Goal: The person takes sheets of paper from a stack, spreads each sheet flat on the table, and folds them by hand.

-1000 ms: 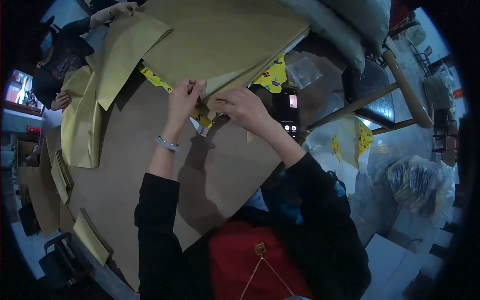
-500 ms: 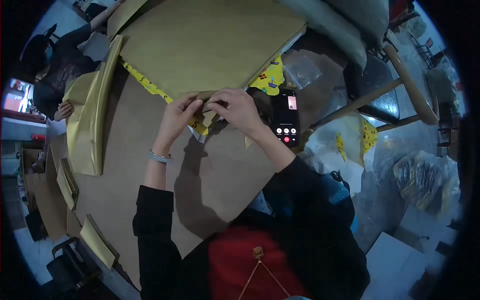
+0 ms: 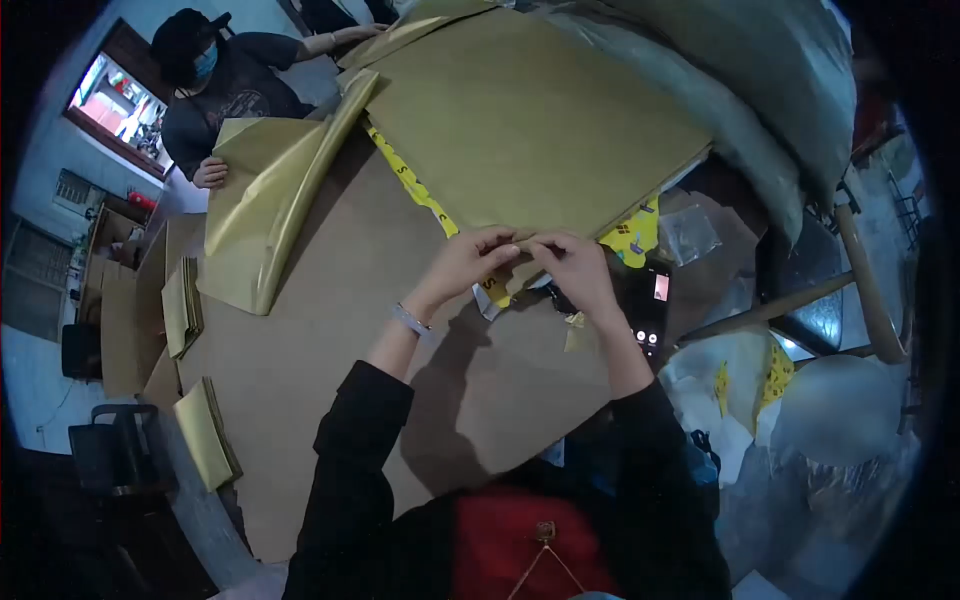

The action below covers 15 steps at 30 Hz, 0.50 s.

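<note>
Glossy gold paper (image 3: pixel 262 190) has curled back; left hand (image 3: pixel 468 262) and right hand (image 3: pixel 580 268) pinch smooth brown paper (image 3: pixel 550 130) by its corner.

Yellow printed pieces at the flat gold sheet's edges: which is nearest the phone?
The broad yellow piece beyond the right hand, near the phone; the other yellow pieces lie at the flat gold sheet's left edge and by the left hand.

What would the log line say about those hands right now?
left hand: pinching paper corner; right hand: same corner; phone: beside right hand
</note>
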Motion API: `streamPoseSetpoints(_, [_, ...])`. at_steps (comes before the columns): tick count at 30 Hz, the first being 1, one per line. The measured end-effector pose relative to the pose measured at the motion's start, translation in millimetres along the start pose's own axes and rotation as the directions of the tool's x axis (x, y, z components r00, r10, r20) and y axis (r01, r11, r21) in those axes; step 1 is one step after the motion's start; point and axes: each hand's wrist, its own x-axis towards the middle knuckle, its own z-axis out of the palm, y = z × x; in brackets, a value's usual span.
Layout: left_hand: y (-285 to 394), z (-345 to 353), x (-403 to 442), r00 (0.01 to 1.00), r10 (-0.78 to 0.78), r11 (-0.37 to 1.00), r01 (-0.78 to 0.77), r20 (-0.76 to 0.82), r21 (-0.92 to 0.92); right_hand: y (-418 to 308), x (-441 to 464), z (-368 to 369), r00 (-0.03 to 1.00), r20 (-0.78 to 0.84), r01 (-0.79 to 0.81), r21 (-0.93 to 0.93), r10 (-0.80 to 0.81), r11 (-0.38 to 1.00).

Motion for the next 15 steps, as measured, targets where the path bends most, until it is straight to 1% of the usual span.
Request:
streamPoseSetpoints(2, [4.8, 0.3, -2.0, 0.999, -0.018, 1.000, 0.017, -0.026, -0.015, 2.0, -0.9, 3.7, 0.998, -0.051, 0.021, 0.041, -0.019, 0.999])
streamPoseSetpoints(3, [6.9, 2.4, -3.0, 0.998, -0.040, 0.999, 0.038, -0.045, -0.034, 5.3, -2.8, 8.9, 0.995, -0.099, 0.013, 0.093, -0.004, 0.996])
streamPoseSetpoints(4, [7.4, 4.9, -3.0, 0.996, -0.061, 0.997, 0.058, -0.062, -0.055, 4.3, -3.2, 10.2, 0.995, -0.100, 0.006, 0.089, 0.003, 0.996])
streamPoseSetpoints(5, [6.4, 5.5, -0.8, 0.992, -0.003, 0.993, 0.017, -0.122, 0.116, 3.9, -2.5, 10.7, 0.987, -0.134, 0.083, -0.034, -0.087, 0.996])
streamPoseSetpoints(6, [4.0, 6.8, 0.6, 0.993, -0.005, 0.994, 0.017, -0.114, 0.111, 3.8, -2.8, 10.5, 0.971, -0.154, 0.155, -0.158, -0.180, 0.975])
streamPoseSetpoints(7, [-0.3, 8.3, 1.8, 0.991, 0.015, 0.997, -0.005, -0.132, 0.076, 3.1, -4.7, 9.9, 0.973, -0.156, 0.147, -0.163, -0.173, 0.976])
streamPoseSetpoints(8, [-6.1, 9.6, 3.3, 0.988, 0.033, 0.999, -0.027, -0.151, 0.040, 2.4, -6.6, 8.9, 0.954, -0.195, 0.185, -0.210, -0.226, 0.960])
streamPoseSetpoints(9, [-14.6, 8.8, 6.2, 0.991, 0.031, 0.999, -0.033, -0.130, -0.009, 1.4, -7.3, 7.8, 0.931, -0.230, 0.223, -0.257, -0.283, 0.940])
streamPoseSetpoints(10, [-13.4, 9.6, 6.8, 0.991, 0.030, 0.999, -0.031, -0.130, -0.013, 0.9, -7.3, 6.9, 0.903, -0.259, 0.260, -0.305, -0.342, 0.916])
streamPoseSetpoints(11, [-12.9, 10.0, 6.1, 0.989, 0.033, 0.998, -0.039, -0.145, -0.042, 1.3, -7.8, 6.4, 0.905, -0.256, 0.258, -0.304, -0.339, 0.917])
streamPoseSetpoints(13, [-15.4, 11.0, 5.5, 0.986, 0.029, 0.997, -0.041, -0.161, -0.072, 3.2, -9.0, 5.5, 0.887, -0.277, 0.251, -0.384, -0.370, 0.889])
streamPoseSetpoints(15, [-20.0, 12.1, 7.5, 0.982, 0.082, 0.986, -0.105, -0.168, -0.130, 6.4, -8.4, 6.0, 0.888, -0.274, 0.242, -0.402, -0.368, 0.883])
